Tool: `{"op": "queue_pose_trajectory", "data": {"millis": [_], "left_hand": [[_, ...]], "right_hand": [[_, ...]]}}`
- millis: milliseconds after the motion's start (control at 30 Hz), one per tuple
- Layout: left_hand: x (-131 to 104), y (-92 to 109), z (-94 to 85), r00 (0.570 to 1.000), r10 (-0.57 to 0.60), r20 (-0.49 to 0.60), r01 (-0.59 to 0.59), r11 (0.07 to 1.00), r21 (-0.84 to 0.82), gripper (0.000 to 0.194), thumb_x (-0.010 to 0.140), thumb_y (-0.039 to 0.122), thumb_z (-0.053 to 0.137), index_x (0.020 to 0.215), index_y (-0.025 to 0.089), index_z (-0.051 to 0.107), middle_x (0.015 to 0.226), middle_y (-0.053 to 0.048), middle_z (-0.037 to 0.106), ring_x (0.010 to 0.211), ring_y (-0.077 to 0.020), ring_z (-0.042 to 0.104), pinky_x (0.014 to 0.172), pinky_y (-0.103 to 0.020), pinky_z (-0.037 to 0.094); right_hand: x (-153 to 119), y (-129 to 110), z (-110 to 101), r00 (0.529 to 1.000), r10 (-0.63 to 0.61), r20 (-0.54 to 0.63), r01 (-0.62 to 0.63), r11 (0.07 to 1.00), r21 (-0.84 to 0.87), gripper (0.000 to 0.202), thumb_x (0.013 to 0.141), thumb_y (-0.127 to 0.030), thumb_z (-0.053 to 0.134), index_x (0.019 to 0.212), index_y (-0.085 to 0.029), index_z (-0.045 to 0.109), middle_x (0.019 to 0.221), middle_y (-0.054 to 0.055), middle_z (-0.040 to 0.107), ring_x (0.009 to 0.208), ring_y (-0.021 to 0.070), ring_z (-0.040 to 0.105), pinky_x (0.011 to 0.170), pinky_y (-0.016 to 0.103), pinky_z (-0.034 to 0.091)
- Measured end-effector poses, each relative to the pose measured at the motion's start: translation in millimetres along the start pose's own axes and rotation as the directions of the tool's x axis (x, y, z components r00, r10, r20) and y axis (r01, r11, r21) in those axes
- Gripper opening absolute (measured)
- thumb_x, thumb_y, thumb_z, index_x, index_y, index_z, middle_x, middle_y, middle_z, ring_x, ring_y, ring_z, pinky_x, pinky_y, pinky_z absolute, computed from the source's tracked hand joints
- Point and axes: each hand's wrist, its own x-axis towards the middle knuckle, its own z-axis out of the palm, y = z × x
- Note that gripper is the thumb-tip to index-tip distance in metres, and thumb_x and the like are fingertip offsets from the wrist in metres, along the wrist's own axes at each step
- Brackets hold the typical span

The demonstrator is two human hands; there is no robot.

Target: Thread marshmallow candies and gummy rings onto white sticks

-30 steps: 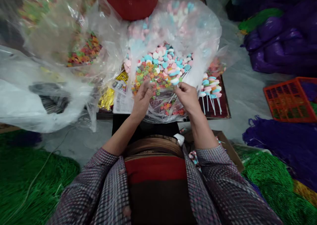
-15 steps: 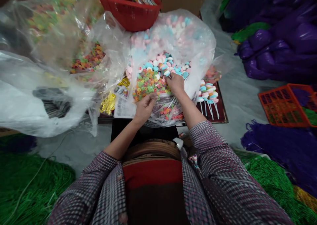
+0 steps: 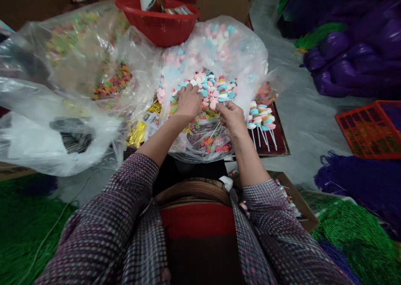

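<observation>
My right hand (image 3: 232, 117) is closed on a candy skewer (image 3: 222, 88) by its stick. The skewer stands upright, threaded with blue, white and orange pieces. My left hand (image 3: 189, 103) reaches over the loose pink, white and blue candies (image 3: 209, 90), fingers stretched out and fingertips touching them; whether they pinch a piece is hard to see. In front of my hands lie small colourful ring candies (image 3: 196, 126), partly under clear plastic. Several finished-looking skewers (image 3: 262, 118) rest on the table to the right of my right hand.
A red plastic basin (image 3: 159, 26) stands behind the candy bags. On the left, a large clear bag (image 3: 140, 55) holds more ring candies; gold twist ties (image 3: 136, 133) lie beside it. An orange crate (image 3: 366, 130) and purple bundles (image 3: 344, 63) are on the floor at right.
My left hand has moved forward from the ring candies to the pink, white and blue ones. My right hand has drawn back slightly and now holds the skewer upright.
</observation>
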Motion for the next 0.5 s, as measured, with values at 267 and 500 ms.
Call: {"op": "queue_pose_trajectory", "data": {"millis": [267, 500], "left_hand": [[-10, 13, -16.7, 0.989, -0.034, 0.146, -0.003, 0.969, 0.249, 0.042, 0.091, 0.005, 0.043, 0.122, 0.003, 0.072, 0.135, -0.026, 0.066, 0.132, -0.0387, 0.055, 0.109, -0.051, 0.042], [-14, -4, -31.4, 0.992, -0.122, -0.043, 0.109, 0.968, -0.227, 0.015, 0.095, 0.022, 0.057, 0.096, 0.017, 0.07, 0.098, -0.01, 0.076, 0.107, -0.0274, 0.068, 0.101, -0.043, 0.05]], "right_hand": [[-26, 1, -16, 0.997, 0.047, 0.057, -0.054, 0.991, 0.123, 0.044, 0.065, -0.048, 0.087, 0.069, -0.021, 0.054, 0.065, -0.007, 0.057, 0.044, 0.001, 0.027, 0.042, 0.021, 0.014], [-36, 4, -11, 0.998, 0.052, 0.035, -0.057, 0.988, 0.146, 0.044, 0.062, -0.048, 0.09, 0.071, -0.022, 0.055, 0.055, -0.011, 0.044, 0.043, 0.0022, 0.024, 0.042, 0.021, 0.013]]}}
